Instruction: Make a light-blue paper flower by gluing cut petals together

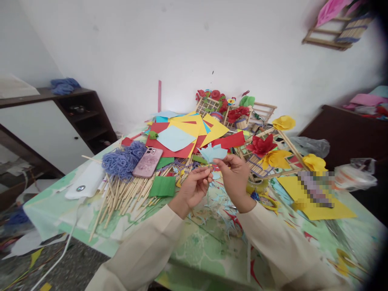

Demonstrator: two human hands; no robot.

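A light blue paper flower (pixel 212 152) with pointed petals is held up over the middle of the table. My left hand (pixel 194 186) pinches just under it, at the top of a thin green stem (pixel 208 198) that hangs down. From the other side, the thumb and fingers of my right hand (pixel 235 178) close on the flower's lower right petals. Small blue and red paper scraps (pixel 222 202) lie scattered beneath both hands. Left of my left hand is a folded piece of green crepe paper (pixel 162 186) on a pile of thin wooden sticks (pixel 127 198).
Coloured paper sheets (pixel 176 137) are stacked behind my hands. Blue-violet yarn (pixel 124 159), a pink phone (pixel 148 162) and a white corded device (pixel 85 180) lie left. Stick frames with red and yellow paper flowers (pixel 262 144) stand right, near yellow-handled scissors (pixel 269 202) and a yellow sheet (pixel 342 208).
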